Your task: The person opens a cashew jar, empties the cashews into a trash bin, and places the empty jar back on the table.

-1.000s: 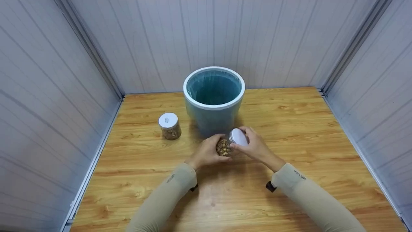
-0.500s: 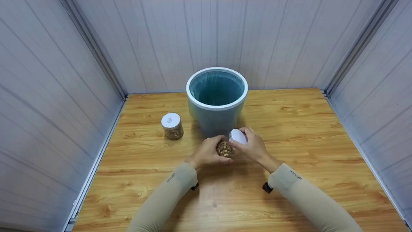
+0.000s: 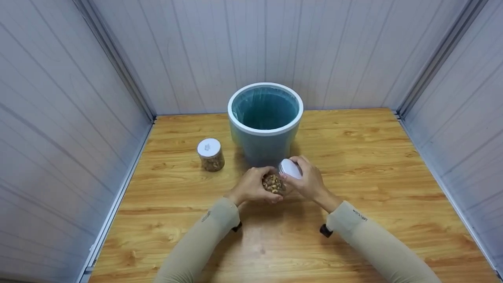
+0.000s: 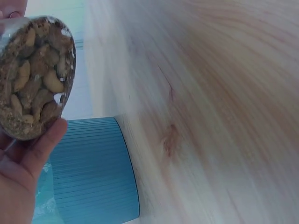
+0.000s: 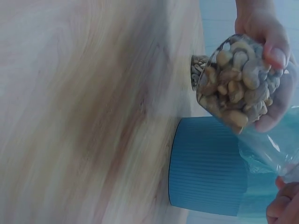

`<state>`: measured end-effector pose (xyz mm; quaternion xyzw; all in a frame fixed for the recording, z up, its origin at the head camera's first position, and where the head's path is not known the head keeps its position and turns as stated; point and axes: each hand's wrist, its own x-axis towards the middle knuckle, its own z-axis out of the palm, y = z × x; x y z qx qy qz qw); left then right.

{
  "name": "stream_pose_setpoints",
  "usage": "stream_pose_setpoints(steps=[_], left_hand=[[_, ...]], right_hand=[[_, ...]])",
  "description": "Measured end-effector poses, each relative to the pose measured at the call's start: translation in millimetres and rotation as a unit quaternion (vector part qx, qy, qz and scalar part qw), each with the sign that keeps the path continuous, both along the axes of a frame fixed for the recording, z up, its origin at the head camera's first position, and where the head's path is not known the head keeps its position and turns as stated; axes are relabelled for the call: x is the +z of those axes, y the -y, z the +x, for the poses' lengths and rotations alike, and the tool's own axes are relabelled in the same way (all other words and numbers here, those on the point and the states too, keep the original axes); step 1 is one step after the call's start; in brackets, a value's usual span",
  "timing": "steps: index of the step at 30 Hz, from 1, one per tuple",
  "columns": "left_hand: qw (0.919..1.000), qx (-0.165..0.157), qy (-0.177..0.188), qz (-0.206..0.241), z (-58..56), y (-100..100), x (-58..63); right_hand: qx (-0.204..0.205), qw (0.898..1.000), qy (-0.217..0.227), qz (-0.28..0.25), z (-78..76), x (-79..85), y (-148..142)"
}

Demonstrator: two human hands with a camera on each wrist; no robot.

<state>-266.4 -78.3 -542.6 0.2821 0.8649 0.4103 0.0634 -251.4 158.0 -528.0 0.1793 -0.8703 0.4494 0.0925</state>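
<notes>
In the head view, a clear jar of nuts (image 3: 274,184) is held tilted above the table, its nut-filled base toward me. My left hand (image 3: 251,185) grips the jar's body, thumb on the near side and fingers on the far side. The white lid (image 3: 290,168) at the jar's upper end is held by the fingers of my right hand (image 3: 312,181). Cashew-like nuts show through the jar (image 5: 238,84) in the right wrist view. Its round base (image 4: 39,77) faces the left wrist camera. Whether the lid's thread is loose cannot be told.
A blue-green bin (image 3: 265,147) with a white rim and a plastic liner stands just beyond my hands. Left of it, a second white-lidded jar (image 3: 211,156) of nuts stands upright. Pale panel walls border the wooden table (image 3: 377,157) at the back and sides.
The held jar has tilted slightly, and the hands have shifted only a little. Both keep their holds on jar and lid. The head view has moved slightly.
</notes>
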Motion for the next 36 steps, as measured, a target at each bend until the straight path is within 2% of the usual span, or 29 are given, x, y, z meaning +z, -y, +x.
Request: stream_pose_setpoints(steps=[5,9,13,16,19,23,28,32,36], left_hand=[[0.9985,-0.026,0.044,0.017,-2.1,1.8,0.4],[0.9962,-0.056,0.063,0.021,-5.5,2.8,1.4],[0.9956,-0.069,0.061,0.017,-7.4,2.3,2.2],[0.9966,-0.060,0.055,0.014,-7.4,2.1,2.4],[0.9979,-0.044,0.046,0.012,-7.3,1.7,2.5],[0.9995,-0.021,0.024,0.003,-6.8,0.6,3.0],[0.9997,0.002,-0.006,-0.023,-6.2,-1.4,4.0],[0.9991,0.010,-0.020,-0.036,-5.7,-2.1,4.7],[0.9987,0.008,-0.021,-0.045,-4.6,-1.1,4.2]], right_hand=[[0.041,0.999,-0.014,0.011,-0.6,0.4,-6.1],[0.087,0.995,-0.044,0.024,-2.5,-0.7,-13.6],[0.124,0.990,-0.064,0.038,-4.2,1.6,-20.8],[0.139,0.988,-0.041,0.052,-5.1,7.8,-24.6],[0.133,0.988,-0.009,0.076,-5.9,14.6,-26.3],[0.095,0.990,0.026,0.099,-6.9,21.0,-25.1],[0.055,0.992,0.074,0.082,-7.5,23.6,-23.5],[0.054,0.990,0.112,0.070,-8.2,24.5,-24.7],[0.083,0.986,0.126,0.073,-9.0,26.7,-28.0]])
